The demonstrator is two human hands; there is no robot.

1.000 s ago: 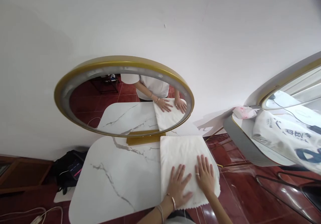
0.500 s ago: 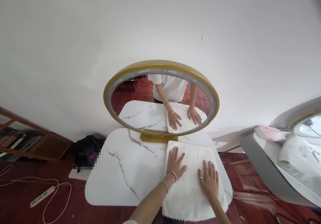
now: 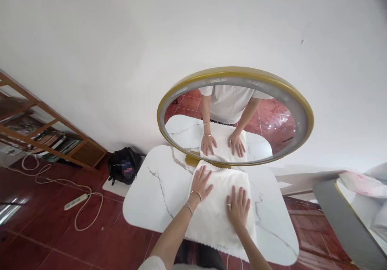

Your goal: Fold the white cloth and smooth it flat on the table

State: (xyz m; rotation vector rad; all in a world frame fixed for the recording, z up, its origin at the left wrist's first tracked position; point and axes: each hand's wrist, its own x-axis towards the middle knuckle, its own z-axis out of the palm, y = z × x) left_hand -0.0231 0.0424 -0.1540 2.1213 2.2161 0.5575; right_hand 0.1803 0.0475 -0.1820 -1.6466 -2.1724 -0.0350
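Note:
A white cloth with zigzag edges (image 3: 214,221) lies spread on a white marble-patterned table (image 3: 148,205), its near edge hanging over the front of the tabletop. My left hand (image 3: 202,184) rests flat on the cloth's upper left part, fingers spread, with bracelets at the wrist. On the right side of the cloth, my right hand (image 3: 238,207) presses palm down with fingers apart and a ring on one finger. The cloth's far edge is slightly rumpled beside the gold mirror base (image 3: 193,159).
An oval gold-framed mirror (image 3: 236,116) stands at the table's back, reflecting both arms. On the left are a wooden shelf (image 3: 87,153), a black bag (image 3: 124,165) and a power strip with cord (image 3: 75,201). A second table (image 3: 341,217) stands at the right.
Both hands have slid the cloth left across the table, so more tabletop shows on its right. Its far edge has rumpled near the mirror base. The view has turned left.

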